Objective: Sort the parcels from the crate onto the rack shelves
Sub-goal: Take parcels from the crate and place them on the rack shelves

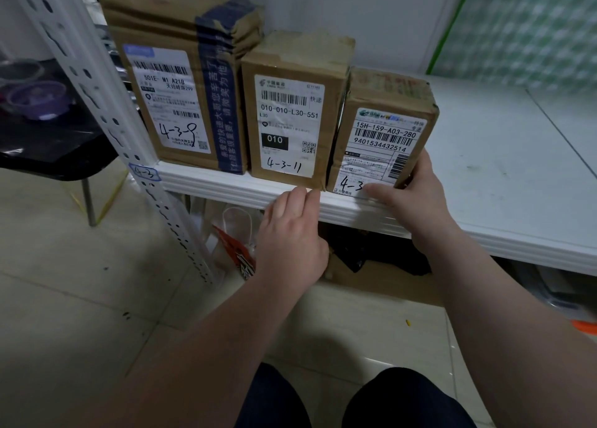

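Note:
Three cardboard parcels stand side by side on the white rack shelf [517,156]. The tallest parcel [181,82] at the left is marked 4-3-9 and has blue tape. The middle parcel [290,111] is marked 4-3-11. The smallest parcel [384,130] stands at the right, its handwritten number partly hidden. My right hand [416,195] holds this parcel at its lower right corner, thumb across the front label and fingers round the side. My left hand [290,234] hangs just below the shelf's front edge, fingers loosely curled, touching the edge near the middle parcel and holding nothing.
A perforated white rack post [106,104] with a 4-3 tag [144,172] rises at the left. Bags and a dark item lie under the shelf [371,253]. A black table [42,150] with bowls stands at far left. Bare shelf surface extends to the right of the parcels.

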### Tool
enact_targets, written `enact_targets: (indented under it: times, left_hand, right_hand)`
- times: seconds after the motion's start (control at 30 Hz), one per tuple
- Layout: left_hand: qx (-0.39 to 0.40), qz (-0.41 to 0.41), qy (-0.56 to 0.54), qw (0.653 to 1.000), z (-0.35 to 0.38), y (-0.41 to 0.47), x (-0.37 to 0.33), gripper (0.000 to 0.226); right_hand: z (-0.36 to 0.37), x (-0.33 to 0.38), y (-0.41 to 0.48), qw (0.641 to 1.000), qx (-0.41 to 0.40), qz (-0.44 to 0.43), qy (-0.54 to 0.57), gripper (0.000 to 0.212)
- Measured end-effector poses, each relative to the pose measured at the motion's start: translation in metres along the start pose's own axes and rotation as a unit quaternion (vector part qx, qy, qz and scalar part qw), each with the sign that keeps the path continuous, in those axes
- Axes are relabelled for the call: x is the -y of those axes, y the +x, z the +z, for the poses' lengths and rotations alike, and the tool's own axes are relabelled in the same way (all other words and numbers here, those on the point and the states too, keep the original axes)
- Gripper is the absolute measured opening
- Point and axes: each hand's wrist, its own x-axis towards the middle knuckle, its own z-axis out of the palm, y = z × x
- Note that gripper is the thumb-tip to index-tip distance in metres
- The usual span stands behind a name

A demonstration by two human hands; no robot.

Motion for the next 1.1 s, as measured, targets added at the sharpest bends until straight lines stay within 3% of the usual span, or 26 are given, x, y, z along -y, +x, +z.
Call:
enact_targets:
  times: [0.4,0.5,0.63,0.73,0.83,0.97,1.1]
  left_hand:
    - [0.011,-0.015,0.013,1.000,0.007,0.000,-0.002,0.064]
    - [0.083,-0.036,0.020,0.996,-0.001,0.001,-0.006,0.070]
    - [0.253,-0.065,0.026,0.965,-0.036,0.004,-0.015,0.076]
    - [0.330,-0.103,0.045,0.937,-0.073,0.013,-0.024,0.057]
    - [0.393,-0.197,-0.026,0.898,-0.115,0.012,-0.027,0.040]
    - [0.405,-0.267,-0.076,0.871,-0.188,-0.020,-0.021,0.041]
    - [0.400,-0.362,-0.105,0.835,-0.273,-0.070,-0.014,0.039]
  right_hand:
    - [0.004,0.000,-0.002,0.998,0.000,-0.010,-0.065,0.082]
    - [0.003,0.000,-0.002,0.997,0.006,0.020,-0.077,0.077]
    - [-0.006,0.016,-0.006,0.988,0.017,0.123,-0.094,0.098]
    - [-0.020,0.043,-0.023,0.970,0.019,0.209,-0.124,0.070]
    - [-0.029,0.075,-0.051,0.956,0.028,0.268,-0.120,0.044]
    - [-0.033,0.121,-0.106,0.942,0.091,0.276,-0.166,0.027]
    - [-0.031,0.173,-0.169,0.934,0.154,0.242,-0.215,0.023]
